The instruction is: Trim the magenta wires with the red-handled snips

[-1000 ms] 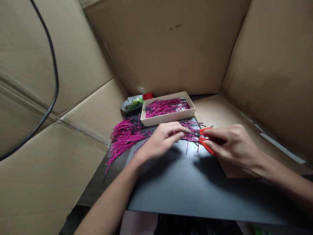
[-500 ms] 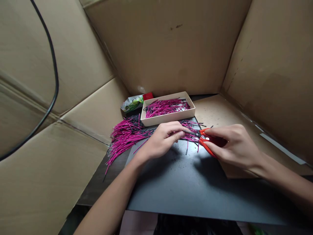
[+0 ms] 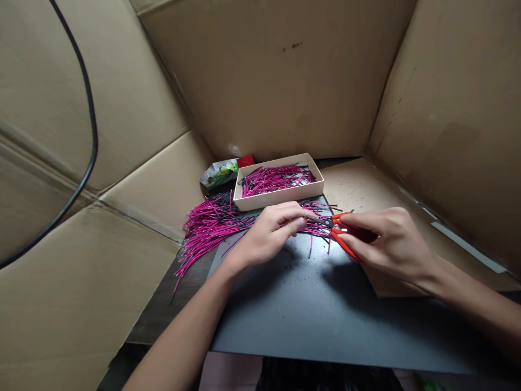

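A smooth grey board (image 3: pixel 285 320) is nearest, at 6 o'clock from where the hands meet, with tiny dark bits (image 3: pixel 299 266) sprinkled on it. Just above it are the two hands, close to each other, with the snips (image 3: pixel 328 222) in between. The right hand (image 3: pixel 391 241) comes in from 4 o'clock and grips the red handles, which are spread a little. The dark, thin blades point to 9 o'clock, at the left hand (image 3: pixel 277 231). Its thumb and finger are bent close around the tips, but I cannot tell if they pinch a wire. Loose pink and black wires (image 3: pixel 317 209) lie behind the blades, and the left hand hides some of them. A big messy pile of wires (image 3: pixel 217 228), thin and straight like straws, is at 9 o'clock, partly on the dark table (image 3: pixel 163 309). At 3 o'clock a flat brown cardboard sheet (image 3: pixel 345 179) sits under the right arm, with a white strip (image 3: pixel 468 247) farther out. A cream box (image 3: pixel 280 196) with low sides is at 11 o'clock, with more pink and black wires inside. A crinkly, shiny packet (image 3: pixel 222 172) is at 10 o'clock, just beside it. Tall cardboard walls (image 3: pixel 277 98) stand behind, and a bendy black cable (image 3: pixel 93 125) hangs far off toward 10 o'clock.
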Available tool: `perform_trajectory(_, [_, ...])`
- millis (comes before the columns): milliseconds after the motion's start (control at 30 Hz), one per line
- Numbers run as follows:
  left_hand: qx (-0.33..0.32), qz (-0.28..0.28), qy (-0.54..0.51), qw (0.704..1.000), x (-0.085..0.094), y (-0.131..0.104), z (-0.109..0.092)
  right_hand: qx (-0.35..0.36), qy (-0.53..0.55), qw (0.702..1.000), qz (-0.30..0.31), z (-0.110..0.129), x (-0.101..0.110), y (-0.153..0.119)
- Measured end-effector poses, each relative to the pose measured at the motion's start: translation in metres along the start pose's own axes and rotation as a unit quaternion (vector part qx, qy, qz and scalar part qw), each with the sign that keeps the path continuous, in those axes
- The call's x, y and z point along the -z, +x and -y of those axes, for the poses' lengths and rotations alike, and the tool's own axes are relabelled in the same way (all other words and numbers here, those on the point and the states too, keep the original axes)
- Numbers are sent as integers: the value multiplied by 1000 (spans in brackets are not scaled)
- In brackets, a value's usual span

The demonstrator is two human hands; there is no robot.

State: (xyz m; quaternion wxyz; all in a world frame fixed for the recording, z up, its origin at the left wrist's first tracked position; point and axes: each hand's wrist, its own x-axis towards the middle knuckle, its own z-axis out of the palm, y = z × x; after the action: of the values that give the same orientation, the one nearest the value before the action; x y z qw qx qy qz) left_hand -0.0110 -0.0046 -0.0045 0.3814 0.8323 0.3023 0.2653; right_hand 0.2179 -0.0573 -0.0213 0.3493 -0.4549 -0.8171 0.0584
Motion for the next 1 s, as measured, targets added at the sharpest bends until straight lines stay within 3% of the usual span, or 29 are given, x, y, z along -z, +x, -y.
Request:
perform_trajectory(200, [43,-48,-45,997,-3,-1,1,-23,18,1000,2,3,0,1])
perform_trajectory(533, [50,-34,-75,995,-6,-2,1,-18,25,999,35,3,0,1])
perform_trajectory(1000, [53,-31,-107,992,-6,-1,1,-31,22,999,5,5,-1,1])
